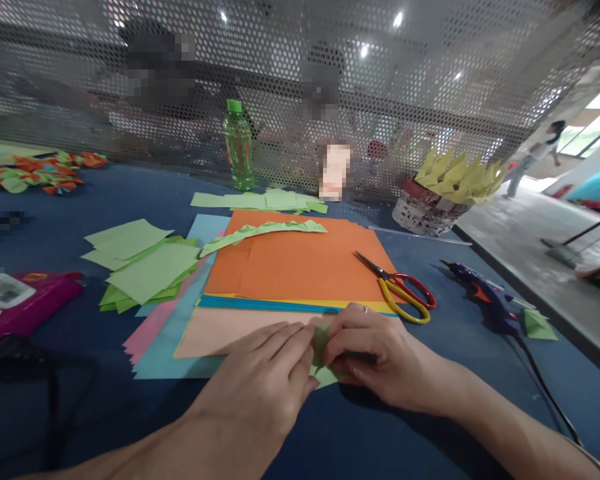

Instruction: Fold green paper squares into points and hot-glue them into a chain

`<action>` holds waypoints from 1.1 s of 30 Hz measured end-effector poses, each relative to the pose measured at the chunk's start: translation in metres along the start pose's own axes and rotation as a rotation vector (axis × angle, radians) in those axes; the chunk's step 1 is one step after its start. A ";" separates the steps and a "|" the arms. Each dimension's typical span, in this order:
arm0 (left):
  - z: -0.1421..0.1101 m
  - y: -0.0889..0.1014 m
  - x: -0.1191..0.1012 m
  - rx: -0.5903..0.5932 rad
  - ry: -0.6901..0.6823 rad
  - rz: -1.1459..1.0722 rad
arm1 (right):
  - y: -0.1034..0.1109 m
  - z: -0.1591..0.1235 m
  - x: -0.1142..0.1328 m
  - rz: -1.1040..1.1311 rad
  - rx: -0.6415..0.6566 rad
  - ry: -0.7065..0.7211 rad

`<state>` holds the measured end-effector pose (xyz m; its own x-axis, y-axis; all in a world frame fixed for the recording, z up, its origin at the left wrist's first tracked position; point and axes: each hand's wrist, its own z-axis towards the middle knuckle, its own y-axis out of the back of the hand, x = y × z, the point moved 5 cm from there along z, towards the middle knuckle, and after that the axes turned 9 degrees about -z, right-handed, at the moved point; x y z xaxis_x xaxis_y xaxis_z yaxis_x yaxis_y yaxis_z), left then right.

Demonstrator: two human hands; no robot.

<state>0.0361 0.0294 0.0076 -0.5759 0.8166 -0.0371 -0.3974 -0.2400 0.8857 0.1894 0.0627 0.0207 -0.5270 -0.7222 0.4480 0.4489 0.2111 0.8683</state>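
Observation:
A small piece of light green paper (325,377) lies between my two hands, over the front edge of a stack of coloured paper. My left hand (275,367) presses on its left side, fingers together. On the other side, my right hand (367,347) pinches the green paper between thumb and curled fingers; a ring shows on one finger. Part of the paper is hidden by the fingers. Beyond them are orange sheets (310,260) atop the stack, with a folded green paper strip (265,232) across them. Scissors (400,287) with red and yellow handles rest at the stack's right side.
Loose green squares (155,267) lie left of the stack. A glue gun (487,293) with a cord is at right. A green-capped bottle (239,147) and a basket (425,203) with folded yellow paper stand near the perforated metal screen (280,73). A person walks at far right.

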 end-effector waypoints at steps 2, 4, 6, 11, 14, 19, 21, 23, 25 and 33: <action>-0.001 0.000 0.001 -0.001 -0.010 -0.007 | 0.000 0.000 -0.001 0.019 -0.004 0.006; -0.002 0.000 0.001 -0.011 -0.012 -0.011 | 0.000 0.000 -0.002 0.027 0.002 0.008; -0.003 0.000 0.001 -0.023 -0.013 -0.013 | -0.001 0.000 -0.004 0.037 0.016 0.006; -0.003 0.000 0.000 0.011 -0.027 -0.005 | -0.002 -0.001 -0.008 0.062 0.027 0.000; -0.002 0.004 0.000 -0.007 -0.022 -0.017 | -0.002 -0.001 -0.008 0.090 0.019 0.028; -0.002 0.013 -0.005 -0.011 -0.019 -0.090 | -0.001 -0.001 -0.005 0.104 0.011 0.007; -0.001 0.012 -0.005 0.022 -0.007 -0.122 | -0.001 -0.001 -0.003 0.116 0.019 0.008; -0.001 0.008 -0.003 0.081 0.013 -0.198 | 0.000 -0.001 -0.002 0.131 0.031 0.023; 0.000 0.003 0.001 0.158 0.038 -0.320 | 0.000 -0.001 -0.001 0.134 0.044 0.035; 0.007 0.018 0.006 0.115 0.064 -0.436 | 0.001 0.000 0.000 0.150 0.042 0.068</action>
<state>0.0300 0.0338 0.0264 -0.4171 0.7935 -0.4431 -0.5323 0.1819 0.8268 0.1899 0.0629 0.0217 -0.4054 -0.7234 0.5589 0.4877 0.3460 0.8015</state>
